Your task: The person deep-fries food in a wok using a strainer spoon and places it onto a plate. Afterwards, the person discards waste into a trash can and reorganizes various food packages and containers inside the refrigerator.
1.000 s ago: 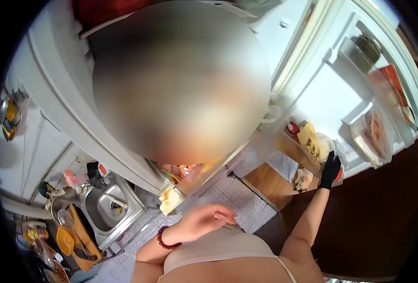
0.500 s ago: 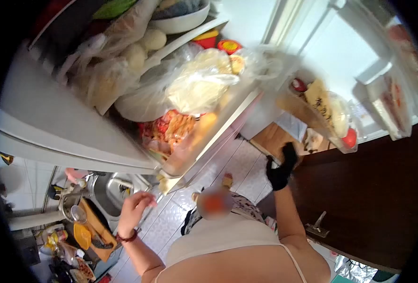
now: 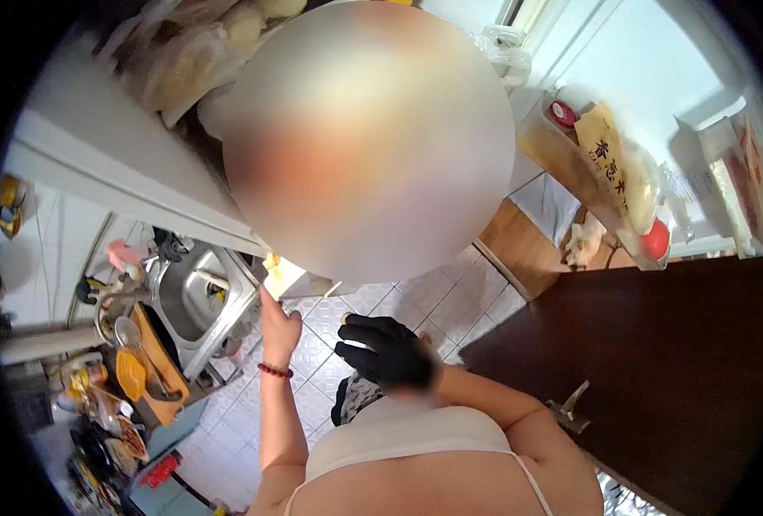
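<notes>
My left hand (image 3: 280, 331) is bare, with a dark red bead bracelet (image 3: 275, 371) on the wrist. Its index finger points up close to the corner of the fridge drawer (image 3: 283, 273), thumb apart, nothing in the grasp. A black glove covers my right hand (image 3: 387, 351), which hovers in front of my body with fingers spread and pointing left. It holds nothing visible. A large blur hides most of the fridge's inside. Plastic bags (image 3: 188, 69) of food show at its upper left.
The fridge door (image 3: 596, 64) stands open at the right, its shelf holding a brown paper packet (image 3: 603, 146) and a red-lidded jar (image 3: 654, 239). A dark wooden door (image 3: 657, 361) stands below. At left are a steel sink (image 3: 196, 292) and an orange-brown board (image 3: 153, 361) with utensils.
My gloved right hand has swung from beside the fridge door leftward to the front of my body. My left hand has moved up and right, toward the drawer corner.
</notes>
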{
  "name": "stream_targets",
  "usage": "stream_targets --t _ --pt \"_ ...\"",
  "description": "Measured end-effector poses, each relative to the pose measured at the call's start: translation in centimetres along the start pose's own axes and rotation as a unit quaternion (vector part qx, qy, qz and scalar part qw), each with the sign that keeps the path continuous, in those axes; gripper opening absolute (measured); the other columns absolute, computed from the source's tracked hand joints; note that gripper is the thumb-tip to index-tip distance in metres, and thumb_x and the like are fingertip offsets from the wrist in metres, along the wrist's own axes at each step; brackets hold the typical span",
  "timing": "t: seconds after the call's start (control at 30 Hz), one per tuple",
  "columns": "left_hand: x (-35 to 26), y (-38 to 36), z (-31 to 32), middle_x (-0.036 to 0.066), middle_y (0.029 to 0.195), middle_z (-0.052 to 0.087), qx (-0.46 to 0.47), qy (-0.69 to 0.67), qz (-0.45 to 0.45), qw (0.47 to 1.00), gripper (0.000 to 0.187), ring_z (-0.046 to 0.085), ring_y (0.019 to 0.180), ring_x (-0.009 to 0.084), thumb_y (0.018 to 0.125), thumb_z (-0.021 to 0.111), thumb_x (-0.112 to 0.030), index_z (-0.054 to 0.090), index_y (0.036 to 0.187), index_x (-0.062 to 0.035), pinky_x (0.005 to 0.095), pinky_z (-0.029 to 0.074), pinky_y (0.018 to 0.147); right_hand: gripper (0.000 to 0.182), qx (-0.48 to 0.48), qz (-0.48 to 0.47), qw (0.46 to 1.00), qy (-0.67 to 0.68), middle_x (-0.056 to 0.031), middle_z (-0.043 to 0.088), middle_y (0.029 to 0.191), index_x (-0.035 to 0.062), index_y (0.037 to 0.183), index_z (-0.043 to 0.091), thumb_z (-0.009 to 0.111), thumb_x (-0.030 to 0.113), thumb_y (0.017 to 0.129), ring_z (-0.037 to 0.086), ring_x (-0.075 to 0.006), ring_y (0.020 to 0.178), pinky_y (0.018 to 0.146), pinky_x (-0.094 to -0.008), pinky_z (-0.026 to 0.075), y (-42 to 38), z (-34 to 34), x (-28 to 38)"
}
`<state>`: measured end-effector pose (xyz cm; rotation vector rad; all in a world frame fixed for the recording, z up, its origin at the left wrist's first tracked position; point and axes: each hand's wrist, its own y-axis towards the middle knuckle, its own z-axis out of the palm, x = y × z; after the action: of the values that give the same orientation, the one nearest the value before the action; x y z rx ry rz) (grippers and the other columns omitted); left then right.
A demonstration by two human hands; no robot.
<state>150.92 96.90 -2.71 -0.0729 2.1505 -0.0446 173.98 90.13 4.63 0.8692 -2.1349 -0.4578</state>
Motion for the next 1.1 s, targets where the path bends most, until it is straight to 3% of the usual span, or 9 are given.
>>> stream_targets --t 0.27,0.43,0.53,0.73,0.8,0.83,0.93,1.0,1.1 --pt "-4.7 -11.0 6.3 0.030 0.114 0.051 -0.030 0.051 -0.022 0.998 0.069 0.049 0.111 0.0456 0.066 0.054 0.006 0.028 0.129 0.0060 0.0436 0.042 0.092 0.030 0.031 0.017 0.999 0.019 -0.0097 0.061 0.107 0.0069 0.098 0.066 0.068 0.011 0.068 0.058 -0.0274 0.103 0.086 -0.0382 0.047 -7.8 -6.7 1.1" --pt "-9.1 -19.7 12.3 0.019 0.093 0.057 0.002 -0.004 0.008 1.000 0.036 0.057 0.088 0.0376 0.067 0.052 0.009 0.049 0.101 -0.0002 0.0383 0.046 0.080 0.031 0.050 0.029 0.998 -0.004 -0.0062 0.062 0.104 0.0092 0.096 0.068 0.069 0.018 0.066 0.057 -0.0239 0.104 0.088 -0.0358 0.045 -11.6 -12.7 2.9" --pt "-8.5 -21.8 15.3 0.017 0.089 0.062 0.158 0.011 0.182 0.971 0.029 0.060 0.084 0.0368 0.069 0.054 0.009 0.060 0.094 -0.0025 0.0372 0.049 0.076 0.034 0.096 0.068 0.993 -0.003 -0.0077 0.063 0.101 0.0076 0.100 0.066 0.068 0.018 0.068 0.058 -0.0243 0.098 0.084 -0.0367 0.046 -13.2 -14.3 3.7" --pt "-10.0 -16.0 16.8 0.016 0.094 0.067 0.219 -0.104 0.050 0.969 0.028 0.065 0.082 0.0254 0.073 0.053 0.010 0.065 0.095 -0.0020 0.0327 0.050 0.076 0.025 0.096 0.119 0.977 -0.148 -0.0085 0.058 0.083 0.0050 0.100 0.065 0.064 0.016 0.078 0.058 -0.0235 0.073 0.060 -0.0352 0.046 -14.0 -14.5 2.1" --pt "-5.8 -9.7 17.1 0.015 0.115 0.062 0.188 -0.014 0.058 0.980 0.026 0.060 0.107 0.0214 0.085 0.048 -0.002 0.061 0.107 -0.0021 0.0301 0.049 0.084 0.024 0.065 0.207 0.966 -0.142 -0.0100 0.056 0.078 0.0047 0.100 0.064 0.063 0.018 0.080 0.056 -0.0243 0.068 0.057 -0.0354 0.044 -16.4 -12.9 0.2" --pt "-4.5 -6.0 17.4 0.015 0.117 0.061 0.139 -0.151 0.032 0.978 0.025 0.057 0.111 0.0220 0.087 0.049 -0.004 0.061 0.108 -0.0019 0.0319 0.047 0.089 0.030 0.086 0.246 0.956 -0.135 -0.0108 0.057 0.076 0.0040 0.104 0.062 0.060 0.025 0.083 0.056 -0.0258 0.067 0.057 -0.0390 0.044 -17.5 -12.5 -0.9" --pt "-4.7 5.4 17.6 0.012 0.111 0.063 0.035 -0.637 -0.061 0.767 0.023 0.057 0.108 0.0218 0.088 0.054 -0.007 0.061 0.109 -0.0006 0.0350 0.041 0.099 0.034 0.196 0.345 0.886 -0.242 -0.0119 0.060 0.079 0.0047 0.102 0.063 0.057 0.034 0.085 0.058 -0.0275 0.070 0.061 -0.0422 0.046 -19.4 -11.3 -3.9" --pt "1.2 13.9 17.6 0.010 0.121 0.058 0.078 -0.729 -0.051 0.678 0.025 0.051 0.117 0.0201 0.091 0.056 -0.017 0.057 0.114 -0.0050 0.0371 0.035 0.107 0.038 0.159 0.385 0.881 -0.224 -0.0125 0.062 0.083 0.0052 0.103 0.062 0.055 0.038 0.086 0.060 -0.0288 0.074 0.065 -0.0437 0.047 -20.3 -11.1 -6.8" --pt "-3.9 18.8 17.0 0.009 0.121 0.058 0.028 -0.759 -0.060 0.648 0.017 0.054 0.111 0.0214 0.090 0.055 -0.009 0.059 0.106 -0.0050 0.0378 0.040 0.102 0.040 0.180 0.457 0.831 -0.260 -0.0135 0.064 0.089 0.0060 0.104 0.062 0.052 0.041 0.088 0.062 -0.0303 0.078 0.069 -0.0441 0.048 -20.7 -12.2 -10.1"
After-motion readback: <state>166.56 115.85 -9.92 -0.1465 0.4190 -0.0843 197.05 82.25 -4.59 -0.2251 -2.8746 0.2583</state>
